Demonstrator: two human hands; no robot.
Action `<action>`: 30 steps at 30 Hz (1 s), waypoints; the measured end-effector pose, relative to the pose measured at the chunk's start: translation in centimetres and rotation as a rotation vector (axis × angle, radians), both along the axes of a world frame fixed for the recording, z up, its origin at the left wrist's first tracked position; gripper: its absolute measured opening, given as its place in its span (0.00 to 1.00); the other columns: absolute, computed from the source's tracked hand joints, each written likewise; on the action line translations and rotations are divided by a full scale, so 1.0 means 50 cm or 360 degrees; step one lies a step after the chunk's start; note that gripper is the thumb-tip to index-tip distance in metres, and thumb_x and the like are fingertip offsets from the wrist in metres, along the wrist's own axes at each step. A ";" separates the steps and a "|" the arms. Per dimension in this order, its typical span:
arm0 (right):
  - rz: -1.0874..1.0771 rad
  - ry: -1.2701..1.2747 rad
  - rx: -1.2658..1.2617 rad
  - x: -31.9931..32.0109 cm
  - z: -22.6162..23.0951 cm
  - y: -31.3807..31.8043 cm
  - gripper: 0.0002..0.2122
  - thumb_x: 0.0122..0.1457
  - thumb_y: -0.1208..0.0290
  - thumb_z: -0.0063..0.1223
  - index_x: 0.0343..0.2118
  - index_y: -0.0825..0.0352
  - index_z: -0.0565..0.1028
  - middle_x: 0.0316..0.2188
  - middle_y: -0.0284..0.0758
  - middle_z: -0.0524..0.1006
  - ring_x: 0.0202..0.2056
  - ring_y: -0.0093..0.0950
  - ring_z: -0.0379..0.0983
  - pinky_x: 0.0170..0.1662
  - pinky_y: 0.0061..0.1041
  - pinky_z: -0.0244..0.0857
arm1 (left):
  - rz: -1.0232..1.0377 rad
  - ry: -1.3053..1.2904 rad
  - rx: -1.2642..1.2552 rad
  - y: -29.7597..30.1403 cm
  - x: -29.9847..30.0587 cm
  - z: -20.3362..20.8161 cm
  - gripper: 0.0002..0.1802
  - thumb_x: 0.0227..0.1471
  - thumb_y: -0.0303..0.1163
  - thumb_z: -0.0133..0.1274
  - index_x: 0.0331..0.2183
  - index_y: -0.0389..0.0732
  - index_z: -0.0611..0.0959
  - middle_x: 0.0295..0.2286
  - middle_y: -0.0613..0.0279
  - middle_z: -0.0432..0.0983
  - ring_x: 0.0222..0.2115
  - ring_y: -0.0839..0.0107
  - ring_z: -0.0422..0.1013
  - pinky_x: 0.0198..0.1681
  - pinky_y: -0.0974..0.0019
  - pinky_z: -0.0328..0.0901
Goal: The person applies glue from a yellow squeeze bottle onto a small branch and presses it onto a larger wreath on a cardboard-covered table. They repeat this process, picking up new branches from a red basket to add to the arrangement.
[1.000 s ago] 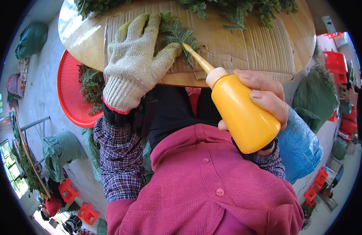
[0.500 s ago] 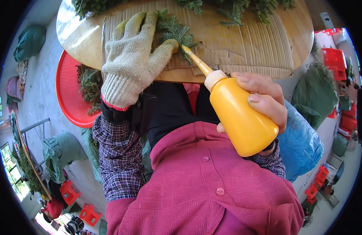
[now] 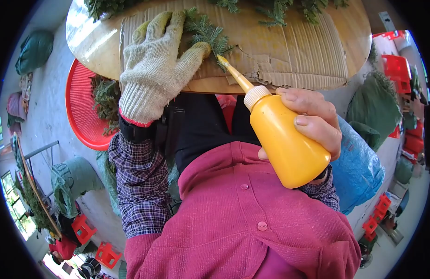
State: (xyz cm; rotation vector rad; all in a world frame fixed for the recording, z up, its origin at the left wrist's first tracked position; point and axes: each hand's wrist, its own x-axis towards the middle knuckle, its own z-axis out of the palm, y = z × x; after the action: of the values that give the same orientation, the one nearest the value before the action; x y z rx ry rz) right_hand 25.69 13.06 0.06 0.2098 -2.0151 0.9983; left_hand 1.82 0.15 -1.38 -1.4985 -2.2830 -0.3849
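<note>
In my bare right hand [image 3: 314, 118] is a yellow squeeze bottle [image 3: 287, 139], its fingers wrapped round the body. The bottle's long tapered nozzle points up and left. Its tip meets the lower end of a green fir sprig [image 3: 206, 33], which lies on a sheet of cardboard [image 3: 298, 51]. My left hand [image 3: 154, 65], in a whitish knit glove with greenish stained fingertips, rests flat on the cardboard left of the sprig. Its fingers are stretched out and the thumb reaches to the sprig's edge. Part of the sprig may be hidden by the thumb.
The cardboard covers part of a round-edged wooden table [image 3: 94, 42]. More fir branches [image 3: 275, 11] lie along its far side. A red plastic basket [image 3: 78, 107] with greenery stands at the left, a blue sack [image 3: 359, 167] and a green sack [image 3: 375, 109] at the right.
Both hands, the bottle and the sprig keep almost the same places. The table and left hand sit very slightly higher in the picture, and the nozzle tip stays at the sprig.
</note>
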 end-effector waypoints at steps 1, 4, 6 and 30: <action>-0.0020 0.0063 -0.0121 -0.001 0.000 -0.005 0.19 0.47 0.76 0.69 0.44 0.68 0.75 0.44 0.49 0.78 0.43 0.44 0.78 0.49 0.42 0.76 | -0.0002 -0.0001 0.0001 0.000 0.000 0.000 0.37 0.52 0.53 0.58 0.54 0.34 0.76 0.52 0.46 0.72 0.53 0.45 0.67 0.56 0.48 0.62; -0.0001 0.0068 -0.0124 0.003 -0.005 -0.003 0.19 0.48 0.76 0.69 0.44 0.68 0.75 0.44 0.50 0.78 0.44 0.44 0.78 0.49 0.42 0.76 | -0.0003 -0.0013 -0.0055 0.002 0.001 0.004 0.37 0.52 0.52 0.58 0.54 0.35 0.76 0.51 0.46 0.73 0.53 0.45 0.67 0.56 0.47 0.62; 0.0015 0.0073 -0.0128 0.004 -0.003 -0.004 0.19 0.48 0.76 0.68 0.44 0.68 0.75 0.44 0.50 0.77 0.44 0.44 0.78 0.49 0.42 0.76 | 0.0007 0.0000 -0.0053 0.001 0.001 0.005 0.37 0.52 0.52 0.58 0.54 0.35 0.76 0.51 0.46 0.73 0.53 0.45 0.67 0.56 0.47 0.62; 0.0026 0.0003 -0.0045 0.000 0.011 -0.015 0.18 0.46 0.77 0.68 0.43 0.69 0.77 0.46 0.49 0.77 0.46 0.44 0.77 0.51 0.42 0.74 | -0.0030 -0.0021 -0.0293 -0.007 0.004 0.014 0.16 0.54 0.35 0.53 0.46 0.56 0.83 0.58 0.49 0.67 0.57 0.44 0.63 0.61 0.45 0.56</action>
State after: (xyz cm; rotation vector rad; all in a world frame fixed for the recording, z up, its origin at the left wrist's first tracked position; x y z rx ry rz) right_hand 25.67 12.33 0.58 0.2122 -1.9992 1.0355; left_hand 2.01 -0.20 -0.69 -1.6097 -2.3707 -0.1945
